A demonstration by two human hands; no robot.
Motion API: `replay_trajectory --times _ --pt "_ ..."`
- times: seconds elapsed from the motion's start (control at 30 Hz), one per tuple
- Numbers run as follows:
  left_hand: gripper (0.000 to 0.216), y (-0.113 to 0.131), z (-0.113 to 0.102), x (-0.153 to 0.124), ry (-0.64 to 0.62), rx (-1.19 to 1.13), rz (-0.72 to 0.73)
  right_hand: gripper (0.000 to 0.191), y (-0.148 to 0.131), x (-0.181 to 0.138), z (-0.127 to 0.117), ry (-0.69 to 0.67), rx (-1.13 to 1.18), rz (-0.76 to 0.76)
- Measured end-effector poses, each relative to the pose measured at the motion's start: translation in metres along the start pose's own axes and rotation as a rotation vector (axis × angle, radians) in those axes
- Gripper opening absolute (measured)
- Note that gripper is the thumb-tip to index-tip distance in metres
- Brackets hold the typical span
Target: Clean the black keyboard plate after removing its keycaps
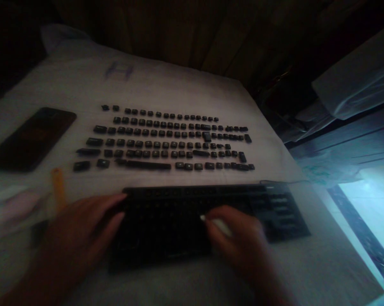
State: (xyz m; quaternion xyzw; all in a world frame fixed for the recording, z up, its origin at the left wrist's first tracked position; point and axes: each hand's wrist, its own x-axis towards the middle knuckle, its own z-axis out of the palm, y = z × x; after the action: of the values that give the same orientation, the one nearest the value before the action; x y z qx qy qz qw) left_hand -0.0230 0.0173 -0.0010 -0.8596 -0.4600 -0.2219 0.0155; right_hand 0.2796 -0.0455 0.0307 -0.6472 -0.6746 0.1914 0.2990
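1. On the counter, at the near edge, lay the keyboard base, long side toward the person, key area bare and dark.
2. L hand: fingers loosely extended, holding nothing. It rested at the base's left end, fingertips touching the top-left corner.
3. R hand: fingers pinched shut on a small white item. The item's type could not be told (blur). Its tip was over the mid key area.
4. Keycaps lay in rows just beyond the base, apart from it, approx. in layout order.
5. Phone sat far left, and an orange stick-like item lay near the L hand.
6. Handling (judgement): base prob. stiff, light, flat plastic, w/ a delicate exposed key area. Grip at the end edges, not the middle. Keycaps are small, light and easily scattered.
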Motion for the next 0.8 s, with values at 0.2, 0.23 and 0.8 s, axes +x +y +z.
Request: replay_trajectory --times 0.2,0.23,0.8 --pt "0.032 0.0 0.002 0.001 0.017 -0.01 -0.004 0.02 0.005 -0.003 0.008 -0.02 -0.068 -0.014" --pt "0.032 0.0 0.002 0.001 0.017 -0.007 -0.005 0.02 0.007 -0.004 0.008 -0.018 -0.087 -0.007" --pt "0.033 -0.005 0.005 -0.006 -0.029 0.004 -0.007 0.019 0.002 -0.003 -0.003 -0.094 -0.149 0.009"
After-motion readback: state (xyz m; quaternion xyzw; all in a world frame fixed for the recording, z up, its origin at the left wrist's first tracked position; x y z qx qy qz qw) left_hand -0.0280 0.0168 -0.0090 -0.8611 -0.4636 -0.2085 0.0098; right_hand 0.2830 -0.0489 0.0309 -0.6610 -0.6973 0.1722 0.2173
